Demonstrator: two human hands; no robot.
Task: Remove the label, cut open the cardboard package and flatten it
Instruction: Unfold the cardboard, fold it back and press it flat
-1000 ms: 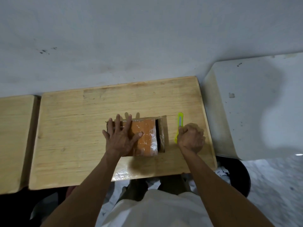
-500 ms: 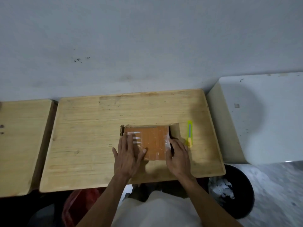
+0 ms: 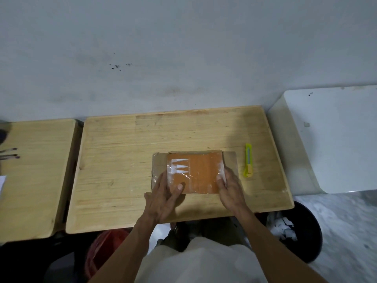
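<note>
A cardboard package [image 3: 195, 170] lies flat on the wooden table [image 3: 126, 164]. Its orange middle panel is covered in shiny clear tape, and plain brown flaps stick out left and right. My left hand [image 3: 163, 196] rests on its near left corner, fingers spread, thumb on the orange panel. My right hand [image 3: 229, 185] presses the near right edge with its fingertips. A yellow-green utility knife [image 3: 248, 163] lies on the table just right of the package, untouched.
A second wooden table [image 3: 36, 176] stands to the left with dark sticks at its edge. A white cabinet top [image 3: 334, 137] is at the right. A black bin [image 3: 293, 235] with paper scraps sits below the table's right corner.
My right hand left the knife's side and came onto the package's right edge. The package now lies flatter, both flaps spread out. My left hand slid toward the near left corner.
</note>
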